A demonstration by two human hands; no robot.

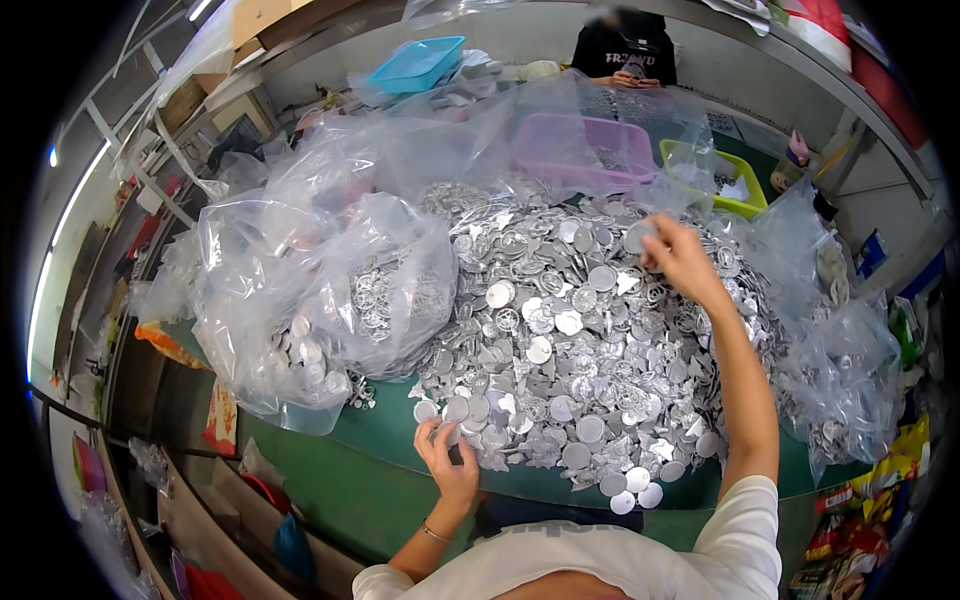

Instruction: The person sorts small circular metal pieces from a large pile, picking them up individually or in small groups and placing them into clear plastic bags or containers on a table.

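Observation:
A broad heap of small silver metal pieces (600, 330), flat discs mixed with openwork and irregular shapes, covers the green table in front of me. Over the heap's far right part, my right hand (682, 262) pinches a round metal disc (638, 237) between thumb and fingers. At the near left edge of the heap is my left hand (448, 462), its fingers curled about a round metal disc (451, 434). More discs (457, 408) lie right beside those fingertips. Near my body, a few loose pale discs (637, 480) rest by the table's front edge.
Clear plastic bags (270, 290) of metal pieces stand on the left; another bag (845, 370) lies right. Behind the heap are a purple basket (585, 180), a lime-green basket (745, 208) and a blue basket (417, 64). Across the table sits another person (625, 50).

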